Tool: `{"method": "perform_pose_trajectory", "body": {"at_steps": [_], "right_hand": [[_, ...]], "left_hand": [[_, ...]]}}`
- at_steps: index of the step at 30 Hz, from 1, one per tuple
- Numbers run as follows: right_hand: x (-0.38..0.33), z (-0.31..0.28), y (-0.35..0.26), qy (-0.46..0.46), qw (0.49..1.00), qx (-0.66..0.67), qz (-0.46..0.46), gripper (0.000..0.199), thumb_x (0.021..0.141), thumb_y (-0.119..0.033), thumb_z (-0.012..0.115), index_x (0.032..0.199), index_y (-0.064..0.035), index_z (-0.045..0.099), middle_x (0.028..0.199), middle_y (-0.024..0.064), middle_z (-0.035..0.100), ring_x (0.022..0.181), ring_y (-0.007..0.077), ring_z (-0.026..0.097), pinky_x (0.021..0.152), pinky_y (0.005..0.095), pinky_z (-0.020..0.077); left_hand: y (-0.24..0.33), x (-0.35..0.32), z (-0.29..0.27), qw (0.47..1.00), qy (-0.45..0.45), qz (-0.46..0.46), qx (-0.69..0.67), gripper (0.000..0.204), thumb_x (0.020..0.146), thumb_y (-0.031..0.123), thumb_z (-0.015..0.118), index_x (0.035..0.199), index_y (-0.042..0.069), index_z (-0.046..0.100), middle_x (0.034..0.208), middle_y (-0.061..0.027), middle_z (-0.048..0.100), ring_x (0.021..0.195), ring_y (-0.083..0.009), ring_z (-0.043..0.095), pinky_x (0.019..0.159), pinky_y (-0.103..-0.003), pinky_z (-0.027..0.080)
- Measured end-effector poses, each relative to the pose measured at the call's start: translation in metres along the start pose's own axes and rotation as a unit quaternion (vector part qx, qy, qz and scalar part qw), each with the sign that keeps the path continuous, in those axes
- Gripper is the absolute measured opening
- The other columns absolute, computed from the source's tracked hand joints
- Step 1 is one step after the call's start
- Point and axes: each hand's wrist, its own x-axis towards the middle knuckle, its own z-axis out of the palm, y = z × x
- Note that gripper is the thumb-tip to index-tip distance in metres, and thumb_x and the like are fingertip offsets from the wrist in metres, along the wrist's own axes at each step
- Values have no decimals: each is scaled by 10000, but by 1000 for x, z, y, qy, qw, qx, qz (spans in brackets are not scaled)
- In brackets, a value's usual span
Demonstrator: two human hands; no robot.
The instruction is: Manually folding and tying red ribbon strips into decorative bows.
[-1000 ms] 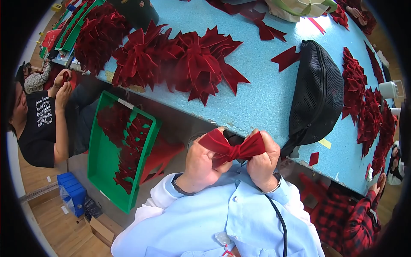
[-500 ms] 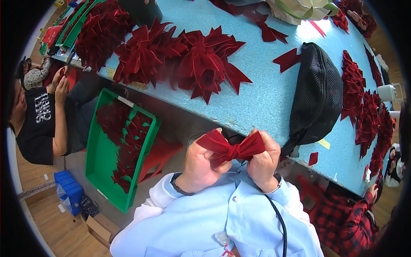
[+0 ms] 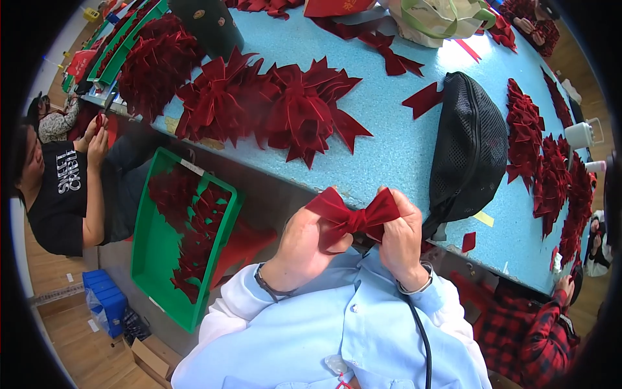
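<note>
Both hands close on a single dark red velvet bow [image 3: 353,217], held just above the lap and at the near edge of the light blue surface [image 3: 395,139]. The left hand [image 3: 304,249] grips the left loop from behind and below, fingers curled around it; the right hand [image 3: 403,236] pinches the right loop and the area beside the centre knot, thumb toward the middle. The bow is level, its two loops spread to either side of a narrow waist, so the step in hand appears to be shaping or tightening the centre of the bow; whether a tie or band already sits on the waist cannot be told. The next move would call for a firm hold on the pinched waist while the loops are evened out, without letting the folds slip. On the surface beyond the hands lies a black mesh bag [image 3: 470,152], just right of centre, and a heap of finished red bows [image 3: 269,104] farther off to the left; another row of bows [image 3: 544,162] runs along the right side. Below the surface edge on the left stands a green tray [image 3: 152,249] with red pieces in it. A seated person in a black shirt [image 3: 61,188] works at far left, and a plaid sleeve [image 3: 531,334] shows at lower right.
</note>
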Motion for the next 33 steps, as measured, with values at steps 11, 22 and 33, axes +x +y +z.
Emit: {"method": "perform_pose_trajectory", "body": {"at_steps": [11, 22, 33], "right_hand": [[3, -22, 11, -20, 992, -87, -91, 155, 926, -88, 473, 797, -22, 529, 656, -9, 504, 513, 35, 445, 413, 174, 330], [-5, -13, 3, 4, 979, -153, -133, 154, 906, -69, 494, 781, 5, 545, 658, 21, 543, 570, 50, 476, 489, 185, 365], [-7, -22, 4, -14, 939, -280, -200, 248, 802, 29, 623, 1013, 11, 494, 867, 54, 563, 747, 101, 557, 664, 232, 473]], "left_hand": [[32, -18, -3, 921, -40, 123, 367, 479, 780, 22, 649, 1199, -27, 421, 1049, -137, 571, 955, -212, 597, 859, -327, 481], [24, -13, 8, 942, -108, 74, 310, 403, 715, 67, 729, 1070, -17, 559, 948, -85, 612, 875, -138, 594, 739, -246, 472], [12, -3, 6, 933, 31, 110, 342, 179, 709, 35, 722, 859, -4, 633, 776, -53, 634, 719, -119, 586, 694, -246, 457]]}}
